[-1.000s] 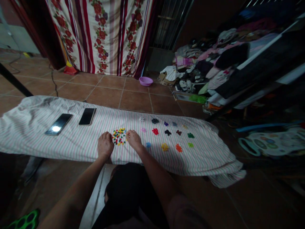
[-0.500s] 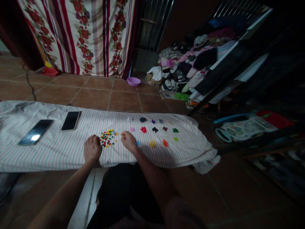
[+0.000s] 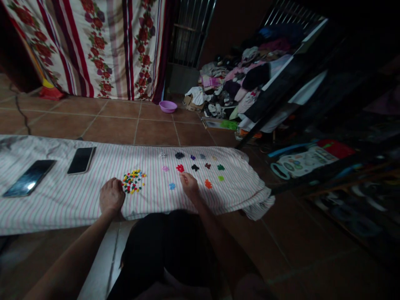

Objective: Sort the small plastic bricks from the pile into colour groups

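Note:
A mixed heap of small coloured pieces (image 3: 134, 181), mostly yellow, red and green, lies on the striped cloth. My left hand (image 3: 111, 195) rests against the heap's left side, its loosely bent fingers holding nothing that I can see. Further right, my right hand (image 3: 189, 184) is pinched just below a cluster of red pieces (image 3: 180, 168); whatever its fingertips hold is too small to make out. That hand covers the spot of the yellow cluster. Nearby are clusters of blue pieces (image 3: 172, 186), orange pieces (image 3: 208, 183), black pieces (image 3: 195, 167) and pink pieces (image 3: 165, 168).
Two phones (image 3: 81, 160) lie on the left part of the striped cloth (image 3: 78, 200). More single-colour clusters, such as dark green pieces (image 3: 221, 167), sit at the right. Beyond, a purple basin (image 3: 168, 106) and a clothes pile (image 3: 237, 79) are on the tiled floor.
My right hand has moved right, from beside the mixed heap to the yellow cluster's place, uncovering the blue cluster. My left hand stays by the heap. The whole view has shifted slightly.

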The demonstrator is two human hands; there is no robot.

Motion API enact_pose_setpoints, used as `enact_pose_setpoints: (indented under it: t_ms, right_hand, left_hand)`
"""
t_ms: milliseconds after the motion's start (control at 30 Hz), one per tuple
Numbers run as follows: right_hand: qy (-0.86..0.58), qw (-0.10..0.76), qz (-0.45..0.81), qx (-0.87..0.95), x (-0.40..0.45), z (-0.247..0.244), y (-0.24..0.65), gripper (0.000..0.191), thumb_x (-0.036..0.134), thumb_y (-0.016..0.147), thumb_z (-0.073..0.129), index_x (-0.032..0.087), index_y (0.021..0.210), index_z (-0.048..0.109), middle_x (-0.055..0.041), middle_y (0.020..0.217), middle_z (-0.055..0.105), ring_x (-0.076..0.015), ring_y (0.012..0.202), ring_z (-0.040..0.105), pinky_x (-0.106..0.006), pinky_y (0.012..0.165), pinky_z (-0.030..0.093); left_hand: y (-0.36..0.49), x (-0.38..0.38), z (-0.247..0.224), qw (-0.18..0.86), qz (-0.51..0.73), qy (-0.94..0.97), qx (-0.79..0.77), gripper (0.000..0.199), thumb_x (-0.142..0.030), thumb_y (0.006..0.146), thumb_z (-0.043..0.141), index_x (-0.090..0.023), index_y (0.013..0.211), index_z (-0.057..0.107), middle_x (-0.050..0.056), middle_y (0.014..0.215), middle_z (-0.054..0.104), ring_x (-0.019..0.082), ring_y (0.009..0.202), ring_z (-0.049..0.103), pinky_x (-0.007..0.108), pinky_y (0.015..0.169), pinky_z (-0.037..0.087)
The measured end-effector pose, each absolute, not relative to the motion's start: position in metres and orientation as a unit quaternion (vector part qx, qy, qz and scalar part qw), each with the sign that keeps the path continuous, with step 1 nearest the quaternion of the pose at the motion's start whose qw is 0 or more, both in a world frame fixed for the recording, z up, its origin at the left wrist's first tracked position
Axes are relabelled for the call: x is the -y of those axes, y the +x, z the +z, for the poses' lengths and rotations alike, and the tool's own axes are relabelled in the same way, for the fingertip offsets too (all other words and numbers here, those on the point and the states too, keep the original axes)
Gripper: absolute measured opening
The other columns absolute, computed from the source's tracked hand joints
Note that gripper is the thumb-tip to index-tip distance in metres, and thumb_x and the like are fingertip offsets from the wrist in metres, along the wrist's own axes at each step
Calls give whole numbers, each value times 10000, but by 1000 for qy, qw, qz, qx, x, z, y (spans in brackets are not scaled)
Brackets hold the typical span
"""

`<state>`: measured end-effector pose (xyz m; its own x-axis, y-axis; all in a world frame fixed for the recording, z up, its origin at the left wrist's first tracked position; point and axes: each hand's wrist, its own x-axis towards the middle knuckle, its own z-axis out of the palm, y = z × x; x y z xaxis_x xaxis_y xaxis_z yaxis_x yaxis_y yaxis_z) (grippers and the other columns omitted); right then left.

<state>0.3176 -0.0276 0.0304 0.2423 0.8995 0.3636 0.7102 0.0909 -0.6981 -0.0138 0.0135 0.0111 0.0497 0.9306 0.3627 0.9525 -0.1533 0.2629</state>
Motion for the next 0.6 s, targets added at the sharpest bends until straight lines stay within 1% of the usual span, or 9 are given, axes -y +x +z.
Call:
enact_pose_setpoints:
  t_ms: [67, 167, 233, 267, 433, 500, 600]
  right_hand:
    - [-679, 441, 98, 578, 35, 31, 340, 244, 310, 865, 441, 212, 904, 661, -66, 909, 695, -192, 870, 637, -321, 829, 506]
    - [-715, 463, 67, 520, 45, 30, 378, 281, 368, 830, 463, 193, 910, 669, -69, 860, 688, -184, 789, 629, -304, 760, 512]
    - [-743, 462, 41, 482, 52, 27, 404, 287, 382, 784, 492, 189, 888, 676, -60, 808, 678, -177, 722, 606, -299, 728, 510]
    - [-755, 458, 28, 468, 56, 25, 416, 287, 378, 760, 500, 188, 878, 679, -57, 793, 674, -179, 719, 599, -303, 731, 509]
    - [-813, 419, -3, 403, 73, 14, 459, 298, 312, 714, 438, 181, 830, 680, -78, 851, 696, -211, 820, 612, -345, 812, 496]
    - [-829, 403, -5, 389, 77, 10, 470, 316, 284, 703, 418, 173, 832, 684, -88, 870, 701, -221, 850, 614, -362, 837, 488]
    - [-839, 393, -13, 375, 79, 7, 481, 329, 262, 685, 410, 158, 825, 689, -104, 856, 702, -232, 847, 617, -371, 839, 485]
  left_hand:
    - [-13, -13, 12, 22, -233, -724, 649, 234, -190, 777, 439, -176, 975, 563, 125, 1100, 618, 267, 1021, 544, 387, 846, 414]
    - [-12, -12, 15, 23, -230, -725, 648, 234, -196, 778, 426, -173, 962, 568, 128, 1090, 620, 264, 1000, 544, 390, 838, 416]
    - [-12, -12, 17, 22, -227, -726, 648, 227, -197, 778, 418, -174, 943, 572, 125, 1060, 625, 258, 974, 546, 390, 835, 416]
    - [-12, -12, 17, 21, -226, -727, 648, 225, -197, 776, 416, -176, 936, 573, 122, 1044, 626, 254, 962, 547, 389, 834, 415]
    - [-12, -12, 16, 23, -224, -723, 653, 226, -205, 787, 413, -179, 940, 577, 111, 1023, 629, 246, 951, 554, 384, 832, 415]
    - [-13, -13, 14, 26, -224, -723, 653, 227, -212, 794, 413, -179, 947, 578, 111, 1048, 631, 255, 961, 556, 387, 832, 418]
    - [-14, -13, 11, 30, -225, -722, 653, 236, -216, 797, 416, -177, 963, 579, 118, 1096, 629, 271, 998, 555, 394, 847, 419]
